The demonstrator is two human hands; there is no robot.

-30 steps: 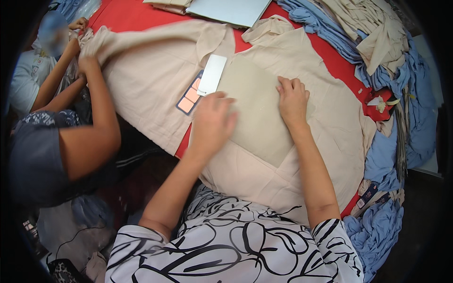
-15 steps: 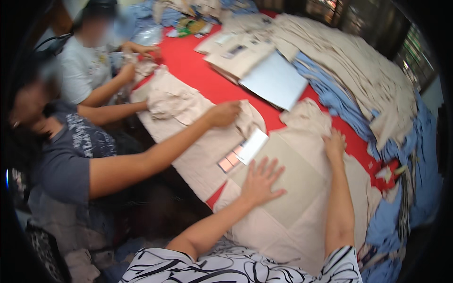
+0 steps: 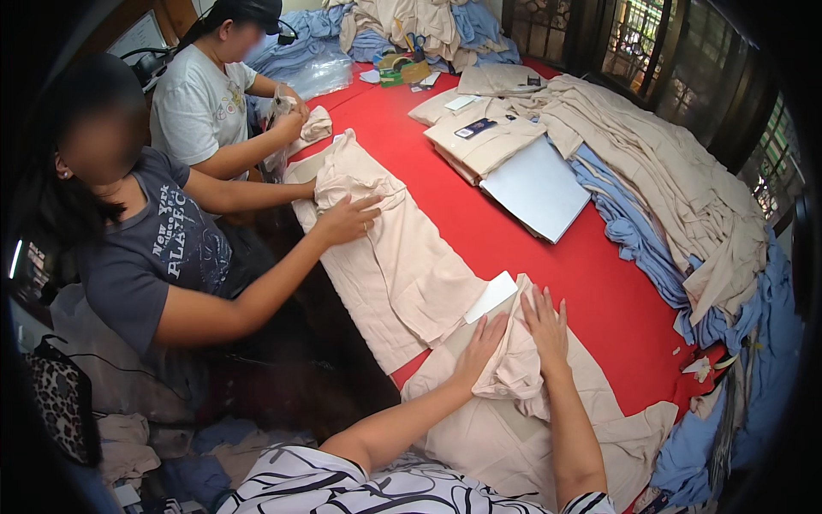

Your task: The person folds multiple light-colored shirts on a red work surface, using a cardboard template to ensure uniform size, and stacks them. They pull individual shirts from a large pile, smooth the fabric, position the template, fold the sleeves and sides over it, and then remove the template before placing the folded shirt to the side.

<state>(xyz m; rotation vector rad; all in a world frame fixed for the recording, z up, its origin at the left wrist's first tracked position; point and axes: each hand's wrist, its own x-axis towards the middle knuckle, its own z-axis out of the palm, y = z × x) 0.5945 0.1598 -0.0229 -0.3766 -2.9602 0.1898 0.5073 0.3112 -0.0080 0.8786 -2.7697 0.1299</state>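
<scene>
A beige garment lies spread on the red-topped table in front of me. Part of it, a bunched sleeve, is folded inward over a flat grey-beige board. My left hand rests along the left side of this fold, fingers stretched out. On its right side, my right hand lies flat with fingers extended and slightly apart. A white card sits just beyond my left fingertips, at the edge of the neighbouring beige garment.
At my left, a co-worker's hand presses a beige garment; another person handles fabric farther back. Folded garments and white boards lie across the red table. Beige and blue clothes are heaped along the right edge.
My right hand has moved left, and the sleeve now lies folded over the board. My left hand has shifted beside the fold. The nearer co-worker's hand has drawn back left from beside the card.
</scene>
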